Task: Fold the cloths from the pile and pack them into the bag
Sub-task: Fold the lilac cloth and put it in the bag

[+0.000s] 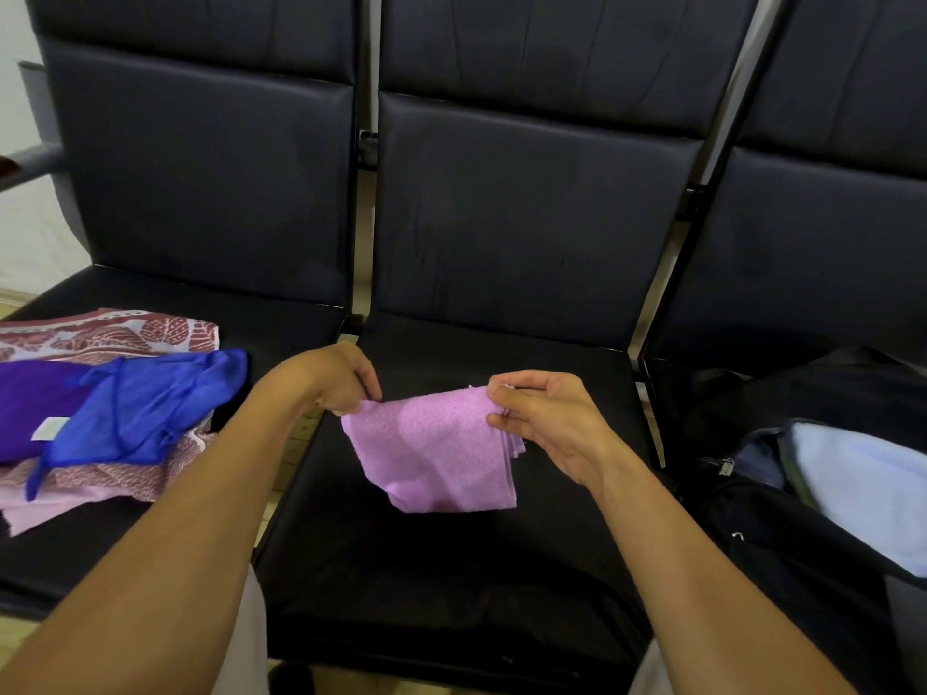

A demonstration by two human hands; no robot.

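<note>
A pink towel cloth [434, 446] hangs folded above the middle black seat [451, 584]. My left hand [341, 376] pinches its upper left corner. Its upper right corner, where several layers meet, is pinched by my right hand [544, 416]. On the left seat lies the pile of cloths [100, 418]: a blue one on top, a purple one beside it, and red-patterned and pink ones beneath. An open black bag [782, 539] sits on the right seat with a light blue cloth [868, 489] inside it.
Three black padded chairs stand in a row with tall backrests [526, 193]. A narrow gap [296, 443] separates the left and middle seats. Pale floor shows at the bottom left.
</note>
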